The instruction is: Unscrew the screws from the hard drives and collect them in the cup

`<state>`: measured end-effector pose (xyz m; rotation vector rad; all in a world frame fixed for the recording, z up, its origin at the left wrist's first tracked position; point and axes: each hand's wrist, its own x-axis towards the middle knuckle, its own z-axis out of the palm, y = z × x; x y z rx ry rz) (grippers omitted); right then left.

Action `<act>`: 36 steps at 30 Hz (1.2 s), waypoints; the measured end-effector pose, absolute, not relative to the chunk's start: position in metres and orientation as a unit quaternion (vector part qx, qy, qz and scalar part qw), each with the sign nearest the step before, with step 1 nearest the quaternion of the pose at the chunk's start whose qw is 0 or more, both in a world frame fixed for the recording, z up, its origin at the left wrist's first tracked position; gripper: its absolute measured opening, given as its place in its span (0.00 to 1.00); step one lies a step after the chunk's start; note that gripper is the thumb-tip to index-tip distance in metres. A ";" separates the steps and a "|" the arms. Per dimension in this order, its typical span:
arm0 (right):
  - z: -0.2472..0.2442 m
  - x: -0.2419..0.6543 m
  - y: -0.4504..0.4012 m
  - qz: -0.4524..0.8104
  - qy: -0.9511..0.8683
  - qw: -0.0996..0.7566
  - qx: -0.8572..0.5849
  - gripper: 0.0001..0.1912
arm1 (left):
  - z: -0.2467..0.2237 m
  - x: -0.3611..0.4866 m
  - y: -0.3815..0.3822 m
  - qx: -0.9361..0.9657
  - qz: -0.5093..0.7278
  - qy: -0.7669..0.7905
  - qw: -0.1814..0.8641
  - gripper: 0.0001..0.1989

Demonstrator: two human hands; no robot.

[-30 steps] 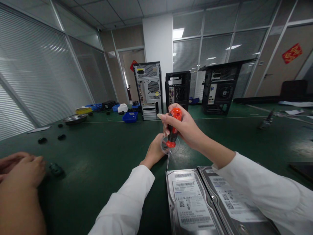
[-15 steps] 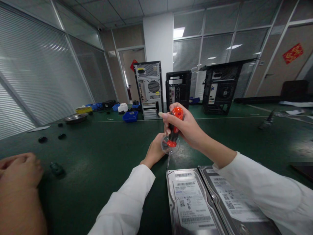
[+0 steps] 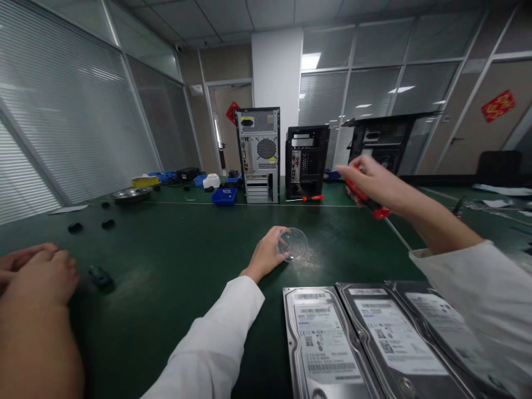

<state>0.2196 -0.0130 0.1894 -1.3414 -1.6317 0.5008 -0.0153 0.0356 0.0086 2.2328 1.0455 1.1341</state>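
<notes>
Now our left hand curls its fingers round the left side of a clear cup on the green table, just beyond three hard drives. Our right hand, raised well to the cup's right, closes on a red-handled screwdriver; its shaft slants toward our white sleeve, though we can't quite make out the tip. Drives lie side by side, labels up, the rightmost partly hidden by that sleeve.
</notes>
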 end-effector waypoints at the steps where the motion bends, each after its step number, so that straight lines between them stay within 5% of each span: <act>1: 0.180 0.229 -0.004 0.210 -0.662 0.412 -0.590 0.11 | 0.009 -0.015 0.035 0.805 0.406 0.377 0.212 0.29; 6: 0.119 0.249 0.024 0.220 -0.707 0.172 -0.650 0.13 | 0.008 -0.015 0.037 0.804 0.408 0.380 0.206 0.27; 9: 0.097 0.247 0.026 0.204 -0.759 0.101 -0.611 0.15 | 0.007 -0.016 0.038 0.804 0.409 0.382 0.203 0.27; 19: 0.055 0.247 0.037 0.127 -0.840 0.065 -0.524 0.17 | 0.010 -0.016 0.035 0.809 0.391 0.395 0.192 0.29; 29: 0.132 0.199 -0.035 0.106 -0.891 0.177 -0.404 0.12 | 0.009 -0.016 0.036 0.814 0.397 0.382 0.185 0.27; 36: 0.098 0.139 -0.024 -0.033 -0.910 0.054 -0.409 0.13 | 0.005 -0.018 0.039 0.802 0.426 0.374 0.187 0.25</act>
